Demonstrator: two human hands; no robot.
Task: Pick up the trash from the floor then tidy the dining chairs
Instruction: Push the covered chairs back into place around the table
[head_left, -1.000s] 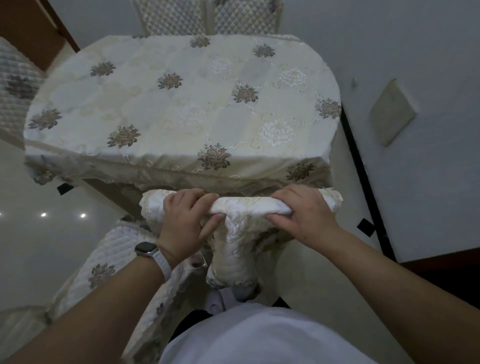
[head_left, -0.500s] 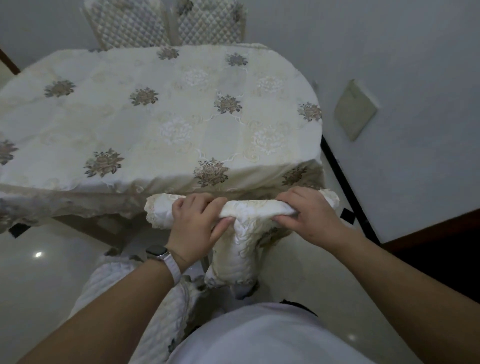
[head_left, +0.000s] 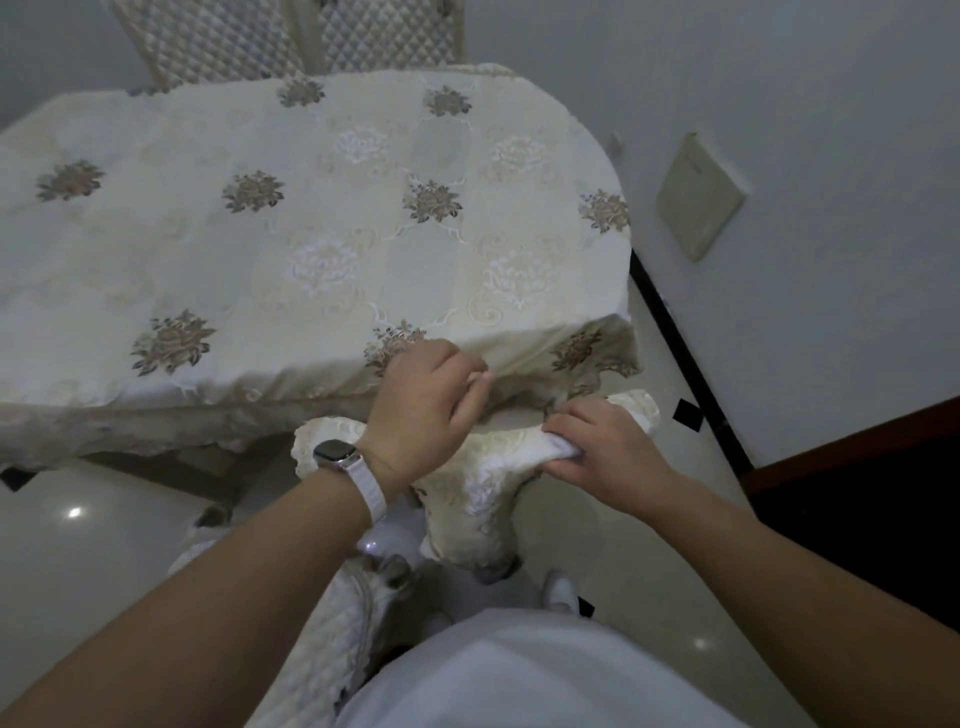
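A dining chair with a cream embroidered cover (head_left: 483, 470) stands right in front of me, its top rail close to the table's near edge. My right hand (head_left: 605, 449) grips the right part of that rail. Above the rail, my left hand (head_left: 426, 410), with a white watch on the wrist, has its fingers pinching the hanging edge of the flowered tablecloth (head_left: 311, 234). No trash shows on the floor.
A second chair with a quilted cover (head_left: 311, 654) is at my lower left. Two more chair backs (head_left: 218, 41) stand at the table's far side. A white wall with a switch plate (head_left: 696, 197) and black skirting (head_left: 675, 338) runs close on the right.
My left hand has let go of the chair's top rail and moved up to the tablecloth's edge. The chair now sits closer under the table. My right hand keeps its grip.
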